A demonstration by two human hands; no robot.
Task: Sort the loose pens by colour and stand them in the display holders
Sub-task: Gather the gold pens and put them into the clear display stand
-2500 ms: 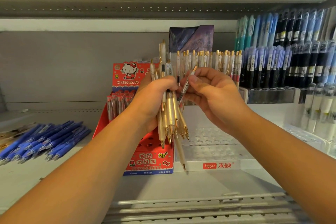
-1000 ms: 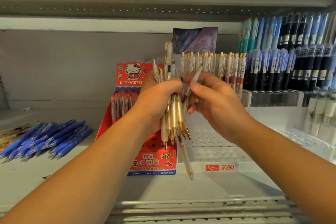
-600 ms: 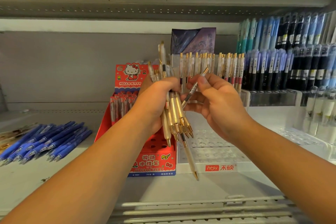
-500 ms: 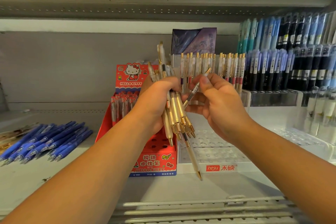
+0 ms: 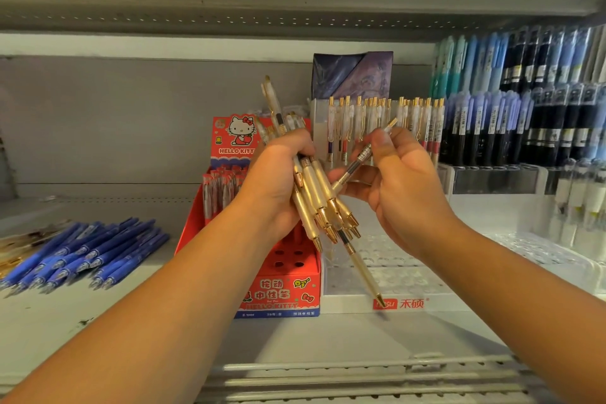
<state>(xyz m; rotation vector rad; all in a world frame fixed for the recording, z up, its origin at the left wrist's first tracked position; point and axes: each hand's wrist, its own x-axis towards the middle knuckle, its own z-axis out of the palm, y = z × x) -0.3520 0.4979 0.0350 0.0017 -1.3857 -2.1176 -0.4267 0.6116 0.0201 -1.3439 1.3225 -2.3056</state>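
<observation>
My left hand point(image 5: 278, 180) grips a bundle of several pearl-white pens with gold tips point(image 5: 314, 197), tips pointing down and right. One pen point(image 5: 364, 272) hangs lower out of the bundle, its tip over the holder's front label. My right hand point(image 5: 403, 180) pinches a single clear pen point(image 5: 364, 154) between thumb and fingers, tilted up to the right, its lower end touching the bundle. Behind the hands stands a clear display holder point(image 5: 403, 275) with many empty holes; a row of matching white-gold pens point(image 5: 387, 125) stands at its back.
A red Hello Kitty pen box point(image 5: 278, 292) stands left of the holder. Loose blue pens point(image 5: 85, 252) lie on the shelf at far left. Racks of blue and black pens point(image 5: 524, 102) fill the right. A grey shelf edge point(image 5: 360, 377) runs in front.
The single pen in my right hand has tilted up and to the right, away from the bundle. The low-hanging pen has slipped further down and right. My left hand has barely moved.
</observation>
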